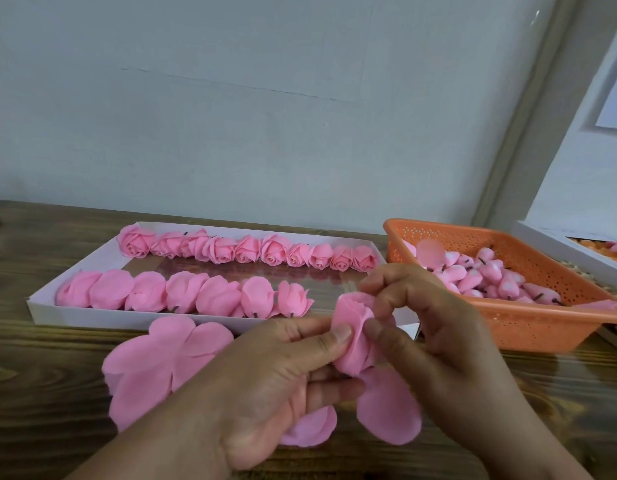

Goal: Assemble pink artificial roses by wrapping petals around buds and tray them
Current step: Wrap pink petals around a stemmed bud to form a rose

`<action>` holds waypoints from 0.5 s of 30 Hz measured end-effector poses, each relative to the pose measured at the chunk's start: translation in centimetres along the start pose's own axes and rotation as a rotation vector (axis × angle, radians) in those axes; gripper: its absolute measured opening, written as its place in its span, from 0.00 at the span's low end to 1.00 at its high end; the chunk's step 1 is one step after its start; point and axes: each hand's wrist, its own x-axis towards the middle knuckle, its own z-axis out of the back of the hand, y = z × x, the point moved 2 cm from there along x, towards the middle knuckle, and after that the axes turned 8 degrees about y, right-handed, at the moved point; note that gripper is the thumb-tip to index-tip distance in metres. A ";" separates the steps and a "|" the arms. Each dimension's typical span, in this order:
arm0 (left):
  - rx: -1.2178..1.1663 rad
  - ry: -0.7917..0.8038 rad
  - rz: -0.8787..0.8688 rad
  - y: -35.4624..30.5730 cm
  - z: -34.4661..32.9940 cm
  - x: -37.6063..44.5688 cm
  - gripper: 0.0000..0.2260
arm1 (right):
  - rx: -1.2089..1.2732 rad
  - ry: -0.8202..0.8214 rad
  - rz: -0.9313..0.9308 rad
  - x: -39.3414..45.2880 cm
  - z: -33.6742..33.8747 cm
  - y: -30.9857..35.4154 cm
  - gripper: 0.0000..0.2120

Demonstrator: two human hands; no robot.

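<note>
Both hands work a half-wrapped rose [355, 332] just near of the white tray [36, 311]: the left hand [265, 382] pinches it with its thumb, and the right hand [435, 327] presses petals with curled fingers. Finished roses [248, 249] fill the tray's far row, and buds [487, 275] lie in the orange basket [528, 336] at right.

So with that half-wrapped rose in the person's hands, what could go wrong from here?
1. Only the thumbs of the left hand and right hand pinch the rose; a slip could let the wrap spring open.
2. The loose petals hanging below might crease or tear.
3. The white tray has little room left in its near row, so placing this rose may crush its neighbours.
</note>
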 end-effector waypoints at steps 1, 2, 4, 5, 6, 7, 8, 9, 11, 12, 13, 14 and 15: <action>-0.003 -0.003 -0.001 -0.1 0.0 0.0 0.13 | -0.061 -0.020 0.015 0.0 -0.1 0.1 0.04; -0.007 -0.008 -0.001 -0.1 0.0 0.0 0.13 | -0.096 -0.033 0.020 0.1 -0.3 0.1 0.04; -0.006 -0.019 -0.008 -0.1 0.0 0.0 0.14 | -0.131 -0.057 0.014 0.1 -0.5 0.1 0.04; -0.003 -0.025 -0.014 -0.1 0.0 0.1 0.14 | -0.148 -0.074 0.008 0.2 -0.6 0.1 0.04; 0.002 -0.032 -0.022 -0.1 0.0 0.1 0.14 | -0.160 -0.083 0.001 0.2 -0.6 0.0 0.04; 0.009 -0.037 -0.031 -0.1 0.0 0.0 0.14 | -0.164 -0.088 -0.012 0.1 -0.7 0.0 0.03; 0.017 -0.043 -0.039 -0.1 0.0 0.0 0.14 | -0.163 -0.090 -0.033 0.1 -0.7 -0.1 0.04; 0.025 -0.050 -0.045 0.0 0.0 0.0 0.13 | -0.148 -0.084 -0.065 0.0 -0.7 -0.2 0.05; 0.045 -0.064 -0.050 0.0 0.1 0.1 0.14 | -0.110 -0.077 -0.123 -0.1 -0.7 -0.2 0.07; 0.058 -0.071 -0.053 0.1 0.2 0.1 0.14 | -0.113 -0.085 -0.128 -0.2 -0.6 -0.2 0.08; 0.072 -0.079 -0.057 0.1 0.2 0.2 0.14 | -0.133 -0.099 -0.116 -0.2 -0.7 -0.1 0.09; 0.085 -0.087 -0.061 0.1 0.3 0.2 0.13 | -0.161 -0.118 -0.098 -0.2 -0.8 0.1 0.09; 0.101 -0.092 -0.063 0.2 0.3 0.2 0.13 | -0.202 -0.142 -0.077 -0.2 -0.9 0.1 0.10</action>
